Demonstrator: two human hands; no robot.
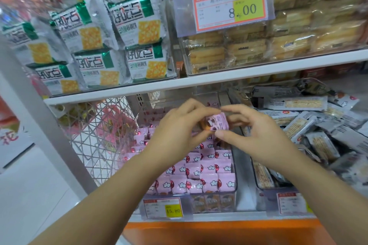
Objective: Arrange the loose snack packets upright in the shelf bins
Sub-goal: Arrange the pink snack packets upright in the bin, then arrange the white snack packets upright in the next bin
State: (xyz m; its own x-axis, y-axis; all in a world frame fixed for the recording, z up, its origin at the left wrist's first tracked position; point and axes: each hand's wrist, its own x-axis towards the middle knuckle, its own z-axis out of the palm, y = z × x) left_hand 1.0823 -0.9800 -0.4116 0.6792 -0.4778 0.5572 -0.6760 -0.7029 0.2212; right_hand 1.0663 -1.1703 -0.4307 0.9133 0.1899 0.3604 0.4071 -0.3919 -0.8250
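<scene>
1. We held one pink packet between both hands, above the rear part of the clear bin on the lower shelf.
2. Our left hand pinched its left end between thumb and fingertips; our right hand pinched the right end likewise.
3. The rows of pink packets by the bin's front edge stood upright and close, so we judged the gap lay toward the back.
4. To do it well, we would turn the packet to match those rows, lower it edge-first, and release only once neighbours braced it.
5. The grey packets in the bin just beside, toward the shelf's right end, lay jumbled.
</scene>
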